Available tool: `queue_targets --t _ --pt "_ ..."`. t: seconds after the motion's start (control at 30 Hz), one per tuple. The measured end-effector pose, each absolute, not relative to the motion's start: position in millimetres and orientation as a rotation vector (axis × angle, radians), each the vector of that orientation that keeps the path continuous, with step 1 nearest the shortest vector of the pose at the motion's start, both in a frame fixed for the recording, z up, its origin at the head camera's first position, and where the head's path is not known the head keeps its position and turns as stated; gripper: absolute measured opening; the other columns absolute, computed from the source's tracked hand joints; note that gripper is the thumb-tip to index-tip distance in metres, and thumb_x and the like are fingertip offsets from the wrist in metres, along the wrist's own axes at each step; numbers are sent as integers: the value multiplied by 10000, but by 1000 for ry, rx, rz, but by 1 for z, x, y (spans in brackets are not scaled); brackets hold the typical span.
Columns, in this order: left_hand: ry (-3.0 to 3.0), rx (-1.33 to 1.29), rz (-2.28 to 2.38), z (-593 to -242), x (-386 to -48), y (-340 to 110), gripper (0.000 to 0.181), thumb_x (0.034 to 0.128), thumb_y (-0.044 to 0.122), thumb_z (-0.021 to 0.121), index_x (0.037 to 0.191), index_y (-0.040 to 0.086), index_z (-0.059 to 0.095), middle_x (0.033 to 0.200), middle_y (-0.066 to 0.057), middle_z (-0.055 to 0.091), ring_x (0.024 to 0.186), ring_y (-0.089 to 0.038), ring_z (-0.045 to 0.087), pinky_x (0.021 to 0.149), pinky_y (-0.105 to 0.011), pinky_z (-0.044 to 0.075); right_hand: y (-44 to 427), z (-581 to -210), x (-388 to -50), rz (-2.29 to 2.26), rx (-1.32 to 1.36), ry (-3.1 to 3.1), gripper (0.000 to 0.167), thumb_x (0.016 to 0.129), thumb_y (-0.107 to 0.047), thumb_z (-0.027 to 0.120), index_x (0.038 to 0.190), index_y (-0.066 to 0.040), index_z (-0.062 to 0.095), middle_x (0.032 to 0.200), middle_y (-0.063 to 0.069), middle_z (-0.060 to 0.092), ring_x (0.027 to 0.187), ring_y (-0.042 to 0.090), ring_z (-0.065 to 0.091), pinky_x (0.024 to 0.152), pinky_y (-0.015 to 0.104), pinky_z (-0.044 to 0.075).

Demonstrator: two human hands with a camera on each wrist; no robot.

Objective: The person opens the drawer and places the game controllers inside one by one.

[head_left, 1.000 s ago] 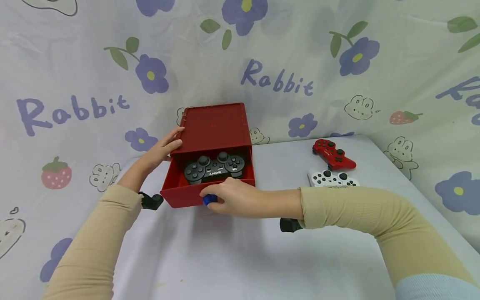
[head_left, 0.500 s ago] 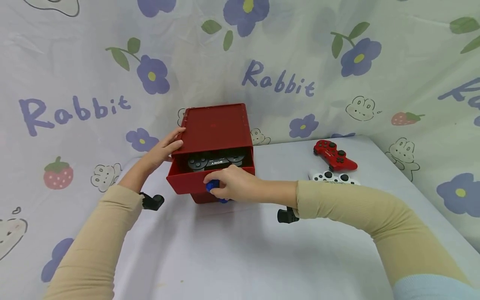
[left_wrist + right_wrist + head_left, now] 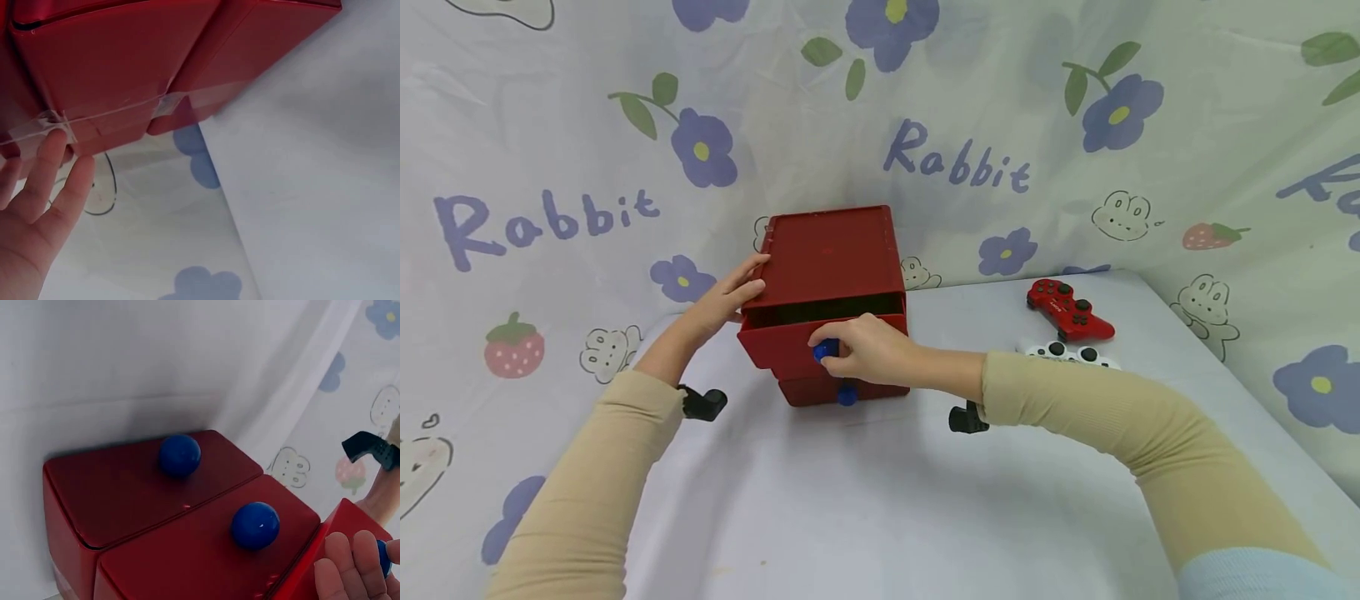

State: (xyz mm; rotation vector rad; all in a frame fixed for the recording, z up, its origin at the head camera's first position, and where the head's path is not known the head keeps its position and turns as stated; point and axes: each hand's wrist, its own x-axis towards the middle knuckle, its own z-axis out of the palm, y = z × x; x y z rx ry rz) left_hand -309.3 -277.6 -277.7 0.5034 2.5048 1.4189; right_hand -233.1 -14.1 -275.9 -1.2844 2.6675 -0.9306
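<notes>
L hand (image 3: 718,304), fingers spread, rested on side of red cabinet (image 3: 831,254), prob. bracing it; R hand (image 3: 872,352) pinched blue knob (image 3: 824,350) of part-open top drawer (image 3: 778,343). Cabinet stood on white tbl. (image 3: 820,508)

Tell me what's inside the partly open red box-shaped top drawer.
Only dark space shows in the drawer; any contents are hidden by its red rectangular front and the flat red cabinet top.
</notes>
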Motion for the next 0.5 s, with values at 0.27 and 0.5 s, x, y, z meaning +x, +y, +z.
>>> queue_targets --t 0.27,0.5 --pt "2502 501 1420 -277 -307 -277 598 946 367 342 1473 247 85 1479 -185 171 1268 -393 280 892 -520 356 -16 -276 -244 -949 -1244 2680 279 855 -122 588 1131 -87 619 555 -8 483 503 72 428 484 153 338" --pt "2503 500 1419 -273 -307 -277 596 951 349 358 1471 230 93 1495 -168 147 1283 -373 274 907 -523 350 -18 -276 -253 -967 -1161 2706 281 860 -133 592 1138 -107 620 539 -34 453 513 75 437 474 155 324"
